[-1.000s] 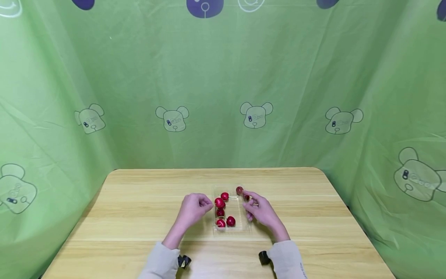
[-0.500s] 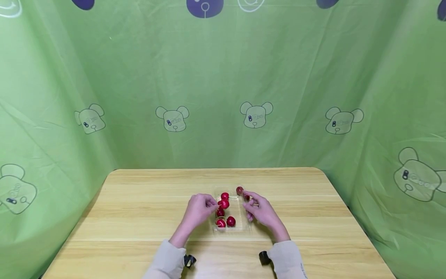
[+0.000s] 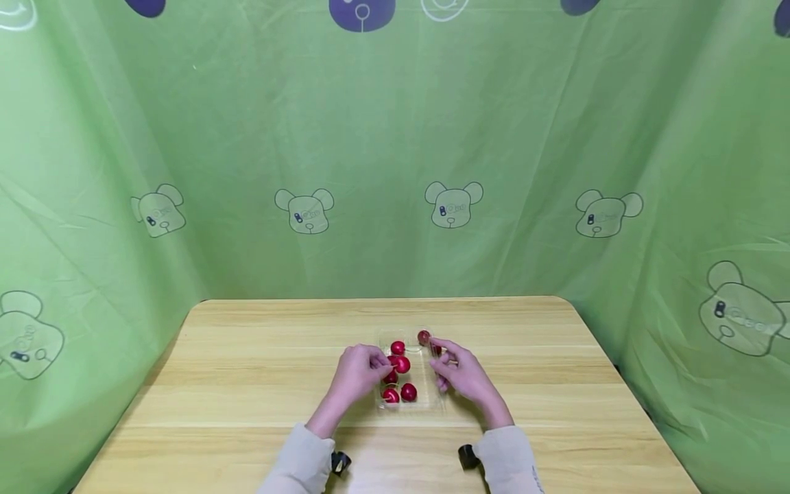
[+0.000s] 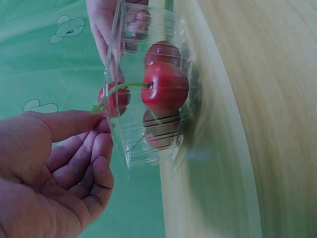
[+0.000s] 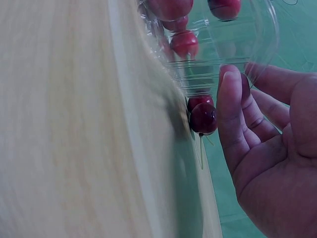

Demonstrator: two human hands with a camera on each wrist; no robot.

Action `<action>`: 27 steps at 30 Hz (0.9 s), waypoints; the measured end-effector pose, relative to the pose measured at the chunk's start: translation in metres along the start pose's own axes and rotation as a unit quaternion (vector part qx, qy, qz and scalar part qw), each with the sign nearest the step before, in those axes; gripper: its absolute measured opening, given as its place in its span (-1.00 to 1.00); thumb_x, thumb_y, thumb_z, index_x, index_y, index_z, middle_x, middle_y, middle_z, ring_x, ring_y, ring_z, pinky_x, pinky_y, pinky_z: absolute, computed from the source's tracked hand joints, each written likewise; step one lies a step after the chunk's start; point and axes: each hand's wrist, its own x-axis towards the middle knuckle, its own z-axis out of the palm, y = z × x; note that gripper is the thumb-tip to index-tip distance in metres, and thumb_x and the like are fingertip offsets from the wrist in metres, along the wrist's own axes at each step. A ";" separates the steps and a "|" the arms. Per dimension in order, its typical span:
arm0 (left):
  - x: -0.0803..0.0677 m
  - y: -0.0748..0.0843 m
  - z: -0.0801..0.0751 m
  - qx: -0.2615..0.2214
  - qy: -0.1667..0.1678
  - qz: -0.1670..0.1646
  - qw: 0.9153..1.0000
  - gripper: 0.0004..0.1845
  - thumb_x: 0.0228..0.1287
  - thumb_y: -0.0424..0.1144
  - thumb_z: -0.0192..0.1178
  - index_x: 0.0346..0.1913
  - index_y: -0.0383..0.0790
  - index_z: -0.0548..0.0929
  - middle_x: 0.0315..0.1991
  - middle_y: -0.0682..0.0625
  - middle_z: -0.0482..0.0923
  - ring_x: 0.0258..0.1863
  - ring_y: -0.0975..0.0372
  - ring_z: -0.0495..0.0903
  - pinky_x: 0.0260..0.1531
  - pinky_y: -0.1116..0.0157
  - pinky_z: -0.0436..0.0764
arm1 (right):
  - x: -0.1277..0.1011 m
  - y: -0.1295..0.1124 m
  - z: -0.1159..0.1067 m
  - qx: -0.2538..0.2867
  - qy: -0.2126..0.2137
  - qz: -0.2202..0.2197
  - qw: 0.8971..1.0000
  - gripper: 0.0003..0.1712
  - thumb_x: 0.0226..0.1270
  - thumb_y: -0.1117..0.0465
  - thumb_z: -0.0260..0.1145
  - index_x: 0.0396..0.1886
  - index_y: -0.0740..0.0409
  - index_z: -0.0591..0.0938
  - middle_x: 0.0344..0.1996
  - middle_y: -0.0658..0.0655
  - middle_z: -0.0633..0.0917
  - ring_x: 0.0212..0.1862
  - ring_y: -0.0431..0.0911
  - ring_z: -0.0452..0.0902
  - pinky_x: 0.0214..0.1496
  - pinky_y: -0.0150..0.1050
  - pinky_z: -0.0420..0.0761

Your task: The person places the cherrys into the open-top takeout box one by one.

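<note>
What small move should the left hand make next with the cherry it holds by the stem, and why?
Probably lower the cherry and let go of its stem. The left hand pinches the stem with the fruit already inside the clear tray, above other cherries, while the right hand steadies the tray's far side.

No legible text or labels anywhere.

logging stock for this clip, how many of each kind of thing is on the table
cherries: 7 in the head view, one partly hidden behind the right hand, one pinched by its stem in the left hand
clear plastic tray: 1
total: 8
</note>
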 end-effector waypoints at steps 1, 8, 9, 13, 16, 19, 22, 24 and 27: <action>0.000 0.000 0.001 0.001 -0.001 -0.002 1.000 -0.95 0.25 -0.36 0.42 -0.37 -0.19 0.78 -0.48 0.08 0.70 -0.49 0.35 0.57 -0.38 0.42 0.62 | 0.000 0.000 0.000 0.000 0.001 0.002 1.000 -0.32 0.48 0.33 0.30 0.54 0.12 0.37 -0.24 0.37 0.68 -0.47 -0.05 0.63 -0.39 -0.19 0.75; 0.001 0.003 0.003 0.006 -0.012 -0.008 1.000 -0.94 0.26 -0.37 0.42 -0.37 -0.17 0.79 -0.48 0.09 0.69 -0.49 0.35 0.57 -0.38 0.43 0.63 | -0.002 0.001 0.000 -0.003 -0.001 0.001 1.000 -0.32 0.48 0.34 0.30 0.55 0.09 0.37 -0.24 0.37 0.68 -0.46 -0.03 0.64 -0.38 -0.17 0.75; 0.001 0.004 0.004 0.006 -0.014 -0.010 1.000 -0.94 0.26 -0.37 0.42 -0.36 -0.17 0.79 -0.48 0.10 0.69 -0.49 0.36 0.57 -0.38 0.43 0.63 | -0.002 0.001 0.000 -0.003 -0.001 0.003 1.000 -0.31 0.48 0.34 0.30 0.55 0.07 0.37 -0.24 0.37 0.68 -0.46 -0.02 0.64 -0.38 -0.17 0.76; 0.001 0.004 0.005 0.011 -0.018 -0.008 1.000 -0.95 0.26 -0.37 0.43 -0.36 -0.22 0.79 -0.48 0.10 0.69 -0.50 0.36 0.57 -0.39 0.44 0.62 | -0.003 0.001 0.000 -0.004 -0.004 -0.001 1.000 -0.31 0.48 0.34 0.30 0.55 0.11 0.35 -0.24 0.37 0.67 -0.46 -0.02 0.64 -0.38 -0.17 0.75; 0.001 0.004 0.005 0.014 -0.017 -0.004 1.000 -0.96 0.24 -0.37 0.44 -0.36 -0.21 0.79 -0.49 0.09 0.69 -0.51 0.36 0.57 -0.41 0.44 0.62 | -0.003 -0.001 0.001 -0.004 -0.002 -0.001 1.000 -0.31 0.48 0.33 0.30 0.55 0.12 0.36 -0.25 0.36 0.67 -0.46 -0.02 0.64 -0.39 -0.17 0.75; 0.001 0.004 0.006 0.018 -0.019 -0.001 1.000 -0.95 0.24 -0.38 0.43 -0.36 -0.18 0.79 -0.49 0.09 0.69 -0.51 0.37 0.56 -0.41 0.45 0.62 | -0.003 -0.001 0.001 -0.005 0.000 0.001 1.000 -0.32 0.49 0.33 0.29 0.55 0.12 0.36 -0.25 0.36 0.67 -0.47 -0.03 0.63 -0.40 -0.17 0.75; 0.000 0.005 0.006 0.024 -0.020 0.003 1.000 -0.94 0.25 -0.38 0.43 -0.36 -0.18 0.78 -0.50 0.09 0.68 -0.52 0.37 0.56 -0.41 0.45 0.62 | -0.004 -0.002 0.001 -0.003 0.001 0.004 1.000 -0.32 0.49 0.34 0.29 0.55 0.11 0.37 -0.25 0.38 0.67 -0.47 -0.03 0.63 -0.40 -0.17 0.75; 0.000 0.005 0.007 0.027 -0.020 0.006 0.999 -0.95 0.25 -0.37 0.43 -0.36 -0.20 0.78 -0.50 0.09 0.68 -0.52 0.37 0.56 -0.41 0.46 0.62 | -0.004 -0.002 0.001 -0.001 0.000 0.005 1.000 -0.32 0.48 0.34 0.29 0.55 0.10 0.37 -0.25 0.37 0.67 -0.47 -0.03 0.64 -0.40 -0.17 0.75; 0.000 0.005 0.008 0.029 -0.020 0.008 0.999 -0.95 0.25 -0.37 0.43 -0.36 -0.23 0.78 -0.49 0.09 0.68 -0.51 0.37 0.56 -0.41 0.45 0.62 | -0.005 -0.002 0.001 -0.004 0.000 0.005 1.000 -0.32 0.48 0.34 0.29 0.55 0.10 0.37 -0.24 0.37 0.67 -0.47 -0.03 0.64 -0.39 -0.17 0.75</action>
